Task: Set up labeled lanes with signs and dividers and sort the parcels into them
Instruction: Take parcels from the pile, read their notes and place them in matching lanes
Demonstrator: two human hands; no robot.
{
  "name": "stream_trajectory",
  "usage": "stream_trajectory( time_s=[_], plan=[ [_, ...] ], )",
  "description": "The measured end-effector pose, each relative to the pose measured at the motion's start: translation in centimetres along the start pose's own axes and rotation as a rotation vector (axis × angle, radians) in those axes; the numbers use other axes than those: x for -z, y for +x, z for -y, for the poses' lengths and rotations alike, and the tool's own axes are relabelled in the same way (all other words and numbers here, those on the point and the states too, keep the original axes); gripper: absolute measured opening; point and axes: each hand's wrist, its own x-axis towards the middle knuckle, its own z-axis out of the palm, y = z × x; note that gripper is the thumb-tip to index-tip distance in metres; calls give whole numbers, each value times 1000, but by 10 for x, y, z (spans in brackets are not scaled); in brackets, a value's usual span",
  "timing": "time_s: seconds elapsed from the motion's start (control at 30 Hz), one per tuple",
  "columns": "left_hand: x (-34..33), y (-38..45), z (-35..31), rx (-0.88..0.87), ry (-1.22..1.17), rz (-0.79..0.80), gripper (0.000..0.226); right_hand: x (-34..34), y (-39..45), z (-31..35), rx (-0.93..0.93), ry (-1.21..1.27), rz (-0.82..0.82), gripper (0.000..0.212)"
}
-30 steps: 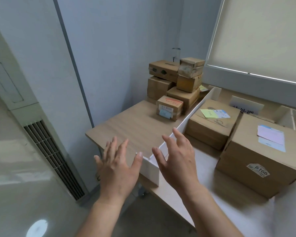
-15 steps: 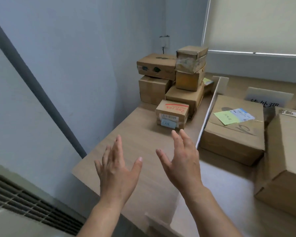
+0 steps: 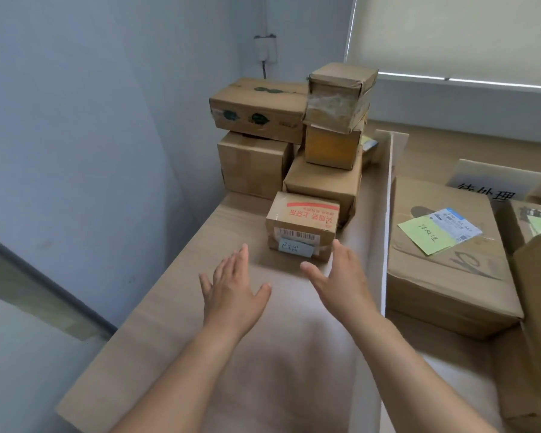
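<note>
Small brown cardboard parcel with red print [image 3: 302, 225] on the wooden table [image 3: 181, 285], before stacked cardboard boxes [image 3: 294, 132], left of the white upright divider [image 3: 386, 214]. Left hand [image 3: 233, 290] and right hand [image 3: 338, 282] extended near it, fingers straight, empty.

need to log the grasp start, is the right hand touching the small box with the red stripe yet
Cannot tell. In the head view the right hand has fingertips overlapping the near right corner of the small red-striped box, with no clear gap or contact visible.
</note>
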Motion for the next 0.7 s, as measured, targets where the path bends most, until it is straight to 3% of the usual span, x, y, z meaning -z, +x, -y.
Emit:
stream_trajectory(
  time_s=[0.13, 0.27, 0.43, 0.6, 0.7],
  plan=[
    [-5, 45, 2, 9, -56, 29, 82, -4, 28, 0, -70, 16, -43, 61],
    [-9, 73, -5, -3, -74, 61, 84, -7, 44, -5, -150, -27, -41, 71],
    [-17, 98, -13, -18, -101, 120, 80, -11, 60, -11, -241, -29, 2, 65],
    [-24, 114, -12, 42, -381, 232, 78, -19, 68, -4, -269, 25, 50, 61],
    [-23, 109, -11, 12, -467, 193, 67, -19, 67, -2, -298, 51, 57, 57]
  ],
)
